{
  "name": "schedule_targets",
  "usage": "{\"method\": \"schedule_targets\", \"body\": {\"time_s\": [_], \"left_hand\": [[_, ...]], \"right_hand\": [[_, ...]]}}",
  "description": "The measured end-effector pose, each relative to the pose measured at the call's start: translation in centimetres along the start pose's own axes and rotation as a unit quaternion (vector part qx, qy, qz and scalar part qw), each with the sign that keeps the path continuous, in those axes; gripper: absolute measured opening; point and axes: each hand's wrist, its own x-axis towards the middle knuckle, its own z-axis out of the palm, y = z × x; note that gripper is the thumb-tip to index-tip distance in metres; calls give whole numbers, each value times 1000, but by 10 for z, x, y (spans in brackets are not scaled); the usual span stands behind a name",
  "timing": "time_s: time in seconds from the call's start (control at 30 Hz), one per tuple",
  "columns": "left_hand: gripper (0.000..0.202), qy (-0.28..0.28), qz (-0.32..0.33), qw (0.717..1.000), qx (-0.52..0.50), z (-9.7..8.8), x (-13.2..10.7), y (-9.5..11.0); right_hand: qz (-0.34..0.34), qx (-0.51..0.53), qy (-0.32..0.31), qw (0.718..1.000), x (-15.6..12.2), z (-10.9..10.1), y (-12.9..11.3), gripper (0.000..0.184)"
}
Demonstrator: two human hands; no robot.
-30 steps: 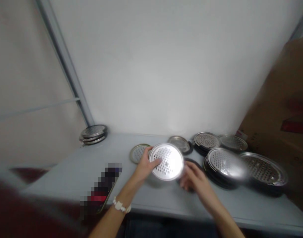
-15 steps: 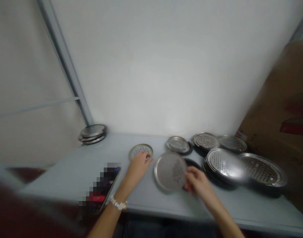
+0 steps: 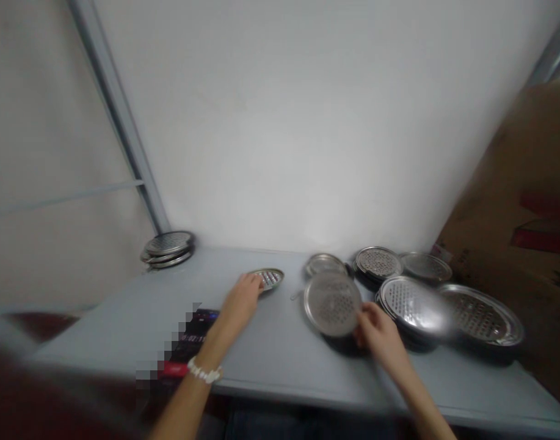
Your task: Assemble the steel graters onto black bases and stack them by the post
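Largest first: a white wall [image 3: 307,122] rises behind a long pale table [image 3: 115,333], with a grey metal upright [image 3: 117,134] in the left corner and a brown cardboard box [image 3: 499,232] leaning in at the right. On the right side of the table lie overlapping stacks of dark-rimmed perforated metal trays [image 3: 414,305], the nearest ones blurred. A smaller stack of perforated trays [image 3: 168,249] sits apart in the far left corner. A pixelated phone [image 3: 197,330] lies just beside my left wrist. Between these groups, my right hand [image 3: 378,333] holds a round perforated tray [image 3: 332,304] tilted up, just in front of the right stacks, my fingers [image 3: 364,324] closed narrow on its lower right rim. My left hand [image 3: 242,300] rests on a second perforated tray [image 3: 269,279], tipped steeply on the table. Those fingers [image 3: 254,287] lie close together on its near edge, though I cannot tell whether they grip it. A white beaded bracelet [image 3: 205,370] circles my left wrist.
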Motion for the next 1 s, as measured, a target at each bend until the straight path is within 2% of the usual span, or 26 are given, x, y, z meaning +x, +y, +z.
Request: {"method": "schedule_targets", "body": {"time_s": [0.1,0.2,0.3,0.4,0.5,0.67,0.77,0.83,0.9,1.0], "left_hand": [[15,25,21,999,-3,-7,-1,4],[14,31,53,998,-15,-12,-4,16],[15,43,129,990,-44,-13,-10,39],[14,50,214,974,-62,-9,-18,65],[14,62,281,955,-74,-2,-25,85],[16,116,322,932,-119,2,-31,98],[18,153,304,927,-156,-1,-31,99],[17,171,292,924,-175,-3,-31,98],[16,181,287,922,-188,-5,-31,97],[13,180,279,921,-202,-5,-32,97]], "right_hand": [[-15,-36,57,998,2,-8,0,42],[-20,-59,91,994,5,-16,0,44],[-43,-115,128,984,6,-23,-1,44],[-81,-223,198,951,6,-27,-3,45],[-128,-289,242,917,3,-26,-4,48],[-260,-265,242,896,0,-21,0,38],[-310,-229,209,899,0,-17,1,32],[-320,-199,190,907,-1,-14,-1,30],[-304,-158,177,922,-2,-11,-4,28],[-224,-33,147,963,-2,-7,-11,25]]}}
